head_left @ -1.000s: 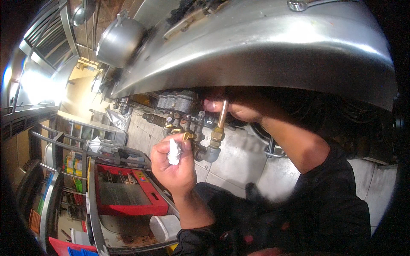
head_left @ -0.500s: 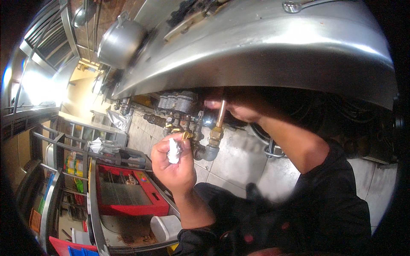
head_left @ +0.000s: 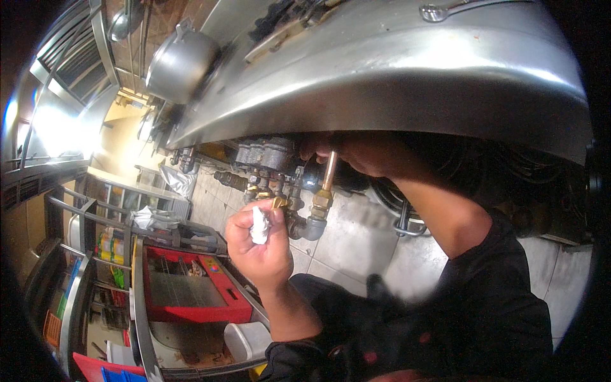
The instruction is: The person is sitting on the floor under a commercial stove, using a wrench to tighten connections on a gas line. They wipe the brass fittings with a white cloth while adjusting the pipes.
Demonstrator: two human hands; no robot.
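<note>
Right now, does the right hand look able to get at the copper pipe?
Likely yes: the right hand is under the edge of the steel counter, close beside the copper pipe, with nothing visible blocking it. Deep shade hides whether they touch.

Over to the left a fierce white glare (head_left: 63,130) swallows detail, a bright streak runs along the steel counter (head_left: 407,70), deep shadow beneath it half hides the right hand (head_left: 361,156), and straight edges bow toward blackened corners.
</note>
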